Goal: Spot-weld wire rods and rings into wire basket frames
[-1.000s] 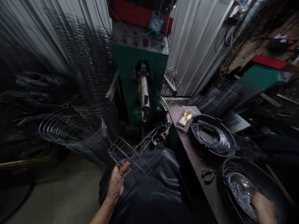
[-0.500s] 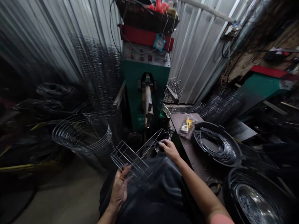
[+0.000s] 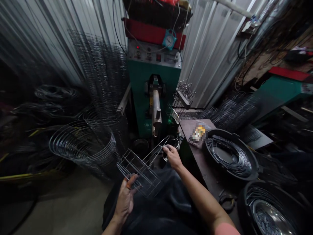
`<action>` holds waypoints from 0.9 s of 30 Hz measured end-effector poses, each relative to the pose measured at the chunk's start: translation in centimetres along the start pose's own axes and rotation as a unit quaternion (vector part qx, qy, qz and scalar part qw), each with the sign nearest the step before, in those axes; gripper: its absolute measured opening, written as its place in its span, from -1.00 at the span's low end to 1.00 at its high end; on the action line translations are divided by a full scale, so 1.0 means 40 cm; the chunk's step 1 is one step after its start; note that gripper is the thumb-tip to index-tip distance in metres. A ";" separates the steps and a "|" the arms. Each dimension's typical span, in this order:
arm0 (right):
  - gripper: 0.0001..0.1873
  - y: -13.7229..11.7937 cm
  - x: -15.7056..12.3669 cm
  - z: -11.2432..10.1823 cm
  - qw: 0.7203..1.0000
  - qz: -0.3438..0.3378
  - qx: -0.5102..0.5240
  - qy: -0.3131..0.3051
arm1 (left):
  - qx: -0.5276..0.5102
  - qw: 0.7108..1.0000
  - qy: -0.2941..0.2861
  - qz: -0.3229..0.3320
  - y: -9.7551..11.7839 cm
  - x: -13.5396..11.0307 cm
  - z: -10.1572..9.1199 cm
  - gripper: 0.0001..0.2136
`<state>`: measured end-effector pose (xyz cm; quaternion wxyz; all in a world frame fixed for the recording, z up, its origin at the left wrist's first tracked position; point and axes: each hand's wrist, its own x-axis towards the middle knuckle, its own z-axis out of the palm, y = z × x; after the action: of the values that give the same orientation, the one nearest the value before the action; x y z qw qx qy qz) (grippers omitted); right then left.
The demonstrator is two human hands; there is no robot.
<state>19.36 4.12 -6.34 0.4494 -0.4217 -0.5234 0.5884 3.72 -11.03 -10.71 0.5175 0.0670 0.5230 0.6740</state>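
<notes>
My left hand (image 3: 126,197) grips the near left edge of a wire rack (image 3: 139,168), a welded metal grid with long wires reaching toward the machine. An orange wrap is on one of its fingers. My right hand (image 3: 173,157) is closed in a pinch by the rack's far right wires; whatever is between the fingertips is too small to make out. Just beyond the rack, the spot welder's metal arm (image 3: 156,107) juts from a green machine (image 3: 138,85) and ends above the wires. The rack is over my dark-covered lap (image 3: 156,215).
Stacked wire rings (image 3: 80,143) stand at left, with tall wire stacks (image 3: 100,71) behind. On the right, a bench (image 3: 189,125) bears a black tray of wire pieces (image 3: 253,168); a metal bowl of small parts (image 3: 281,212) is nearer. Another green machine (image 3: 281,89) stands further right.
My right hand has moved slightly left and up, closer to the rack's far wires. My left hand keeps its grip on the rack. The view has shifted a little.
</notes>
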 end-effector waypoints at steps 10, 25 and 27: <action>-0.63 0.011 0.042 0.026 0.998 0.020 0.052 0.000 | 0.021 0.999 0.028 -0.004 0.024 0.027 0.024 -0.65; -0.67 0.031 0.117 0.045 0.997 0.026 0.065 0.029 | 0.031 0.997 0.062 -0.027 0.038 0.051 0.083 -0.63; -0.67 0.026 0.126 0.048 0.997 0.029 0.062 0.036 | 0.039 0.997 0.058 -0.025 0.043 0.057 0.088 -0.63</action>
<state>16.19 8.51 -7.33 0.4762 -0.4290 -0.4571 0.6166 3.83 -6.90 -8.86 0.5000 0.0350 0.5792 0.6429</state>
